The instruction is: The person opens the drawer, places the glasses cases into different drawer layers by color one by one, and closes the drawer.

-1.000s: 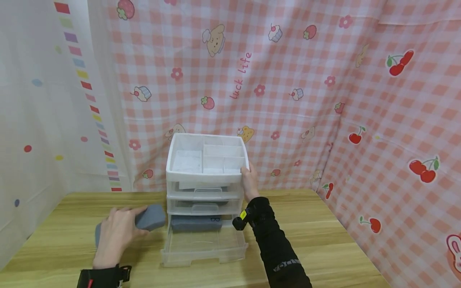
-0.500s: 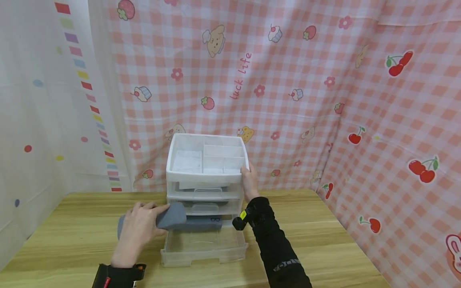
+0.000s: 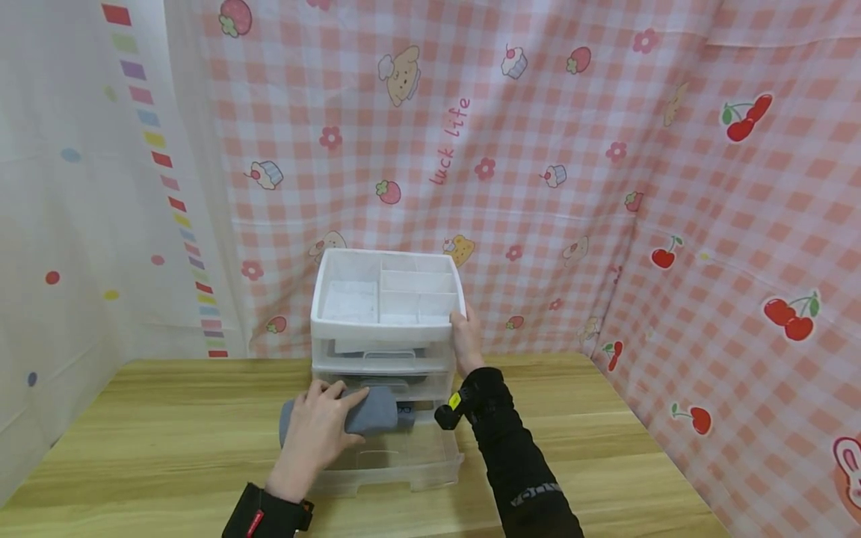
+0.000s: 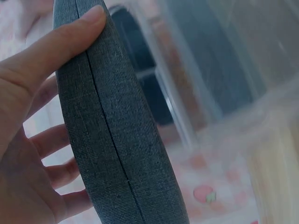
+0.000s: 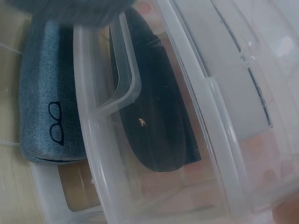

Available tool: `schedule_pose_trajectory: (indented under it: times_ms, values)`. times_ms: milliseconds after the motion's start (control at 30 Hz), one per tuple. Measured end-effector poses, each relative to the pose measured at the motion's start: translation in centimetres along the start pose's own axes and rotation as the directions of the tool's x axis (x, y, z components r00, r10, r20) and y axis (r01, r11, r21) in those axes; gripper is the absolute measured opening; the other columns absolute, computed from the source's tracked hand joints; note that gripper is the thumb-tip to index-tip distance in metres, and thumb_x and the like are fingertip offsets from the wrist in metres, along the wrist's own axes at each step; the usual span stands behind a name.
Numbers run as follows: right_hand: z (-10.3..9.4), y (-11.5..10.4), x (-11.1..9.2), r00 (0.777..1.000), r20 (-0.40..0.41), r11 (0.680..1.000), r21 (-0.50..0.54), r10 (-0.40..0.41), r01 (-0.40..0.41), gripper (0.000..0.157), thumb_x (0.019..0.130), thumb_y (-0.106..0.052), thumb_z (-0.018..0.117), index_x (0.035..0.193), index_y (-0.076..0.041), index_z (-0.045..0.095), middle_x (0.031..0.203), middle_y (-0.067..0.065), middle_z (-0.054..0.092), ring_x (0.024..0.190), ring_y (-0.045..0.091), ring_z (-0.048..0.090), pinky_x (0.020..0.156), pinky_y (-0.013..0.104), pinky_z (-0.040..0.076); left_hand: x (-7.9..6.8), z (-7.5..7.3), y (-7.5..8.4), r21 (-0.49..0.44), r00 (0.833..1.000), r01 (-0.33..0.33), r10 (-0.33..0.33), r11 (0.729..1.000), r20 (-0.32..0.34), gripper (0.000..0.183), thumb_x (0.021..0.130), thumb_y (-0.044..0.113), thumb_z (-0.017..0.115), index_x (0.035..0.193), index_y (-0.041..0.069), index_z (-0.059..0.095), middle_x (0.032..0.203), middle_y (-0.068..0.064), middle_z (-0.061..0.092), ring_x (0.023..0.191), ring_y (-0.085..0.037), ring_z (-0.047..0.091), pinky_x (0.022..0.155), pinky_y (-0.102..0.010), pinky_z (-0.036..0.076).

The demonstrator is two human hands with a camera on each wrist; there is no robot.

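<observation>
My left hand point(image 3: 316, 433) grips a grey-blue fabric glasses case point(image 3: 377, 411), thumb on one long edge and fingers on the far side. It is over the pulled-out clear bottom drawer point(image 3: 417, 459) of a white plastic drawer organizer point(image 3: 386, 332). In the left wrist view a dark seam runs along the held case point(image 4: 117, 116). A second glasses case point(image 5: 51, 93), printed with a black glasses outline, lies in that drawer, partly hidden by the held one in the head view. My right hand point(image 3: 466, 340) holds the organizer's upper right side; most of its fingers are hidden.
Dark flat items point(image 5: 154, 107) show through the closed drawer above. The organizer's top tray point(image 3: 350, 299) has several compartments. Wooden tabletop point(image 3: 572, 433) extends on both sides, with a pink checked cloth point(image 3: 525, 224) behind and to the right.
My left hand has carried the glasses case rightward from beside the organizer to over the bottom drawer, covering much of the second case. The right hand and organizer have stayed put.
</observation>
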State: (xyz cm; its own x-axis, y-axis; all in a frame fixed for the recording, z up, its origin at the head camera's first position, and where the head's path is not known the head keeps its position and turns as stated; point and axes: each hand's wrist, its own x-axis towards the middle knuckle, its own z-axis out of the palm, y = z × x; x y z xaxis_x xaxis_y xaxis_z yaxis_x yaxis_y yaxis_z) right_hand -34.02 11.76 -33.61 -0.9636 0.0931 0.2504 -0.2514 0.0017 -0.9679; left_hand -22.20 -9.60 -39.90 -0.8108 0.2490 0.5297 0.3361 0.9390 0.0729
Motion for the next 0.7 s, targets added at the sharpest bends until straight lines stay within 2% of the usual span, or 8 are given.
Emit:
schedule_pose_trajectory:
  times_ms: [167,400,533,700]
  values:
    - [0.2,-1.5,-1.2,1.000,0.001,1.000,-0.010,-0.009,0.009,0.057,0.088,-0.004,0.036,0.144,-0.001,0.036,0.147,0.018,0.040,0.127,0.029,0.041,0.111,0.047,0.028,0.0,1.3,1.2,0.009,0.999,-0.041,0.041,0.999,-0.020,0.068,0.051,0.041,0.090,0.114,0.024,0.070,0.109,-0.012,0.067,0.095,-0.031,0.056,0.076,-0.048,0.050]
    - [0.0,1.6,1.1,0.999,-0.034,1.000,0.005,-0.005,0.005,0.055,0.087,-0.008,0.039,0.143,-0.008,0.042,0.145,0.013,0.045,0.122,0.026,0.044,0.108,0.044,0.031,-0.2,2.4,2.2,-0.005,0.996,-0.088,0.088,0.996,-0.022,0.066,0.055,0.041,0.087,0.116,0.024,0.069,0.109,-0.012,0.065,0.098,-0.031,0.055,0.082,-0.047,0.049]
    - [0.1,1.6,1.1,0.999,-0.042,1.000,0.003,-0.002,0.002,0.055,0.086,-0.008,0.039,0.141,-0.009,0.043,0.143,0.012,0.047,0.120,0.026,0.045,0.107,0.044,0.032,-0.2,3.0,2.7,-0.019,0.995,-0.105,0.104,0.994,-0.008,0.066,0.056,0.043,0.086,0.116,0.024,0.069,0.109,-0.012,0.064,0.098,-0.032,0.054,0.084,-0.047,0.048]
    - [0.1,1.5,1.0,0.999,-0.049,1.000,-0.003,0.008,-0.008,0.055,0.086,-0.008,0.039,0.141,-0.009,0.043,0.142,0.012,0.048,0.119,0.026,0.045,0.105,0.043,0.032,-0.2,3.7,3.0,-0.025,0.991,-0.125,0.126,0.992,0.042,0.064,0.059,0.045,0.082,0.118,0.025,0.067,0.112,-0.013,0.064,0.100,-0.033,0.054,0.083,-0.046,0.049]
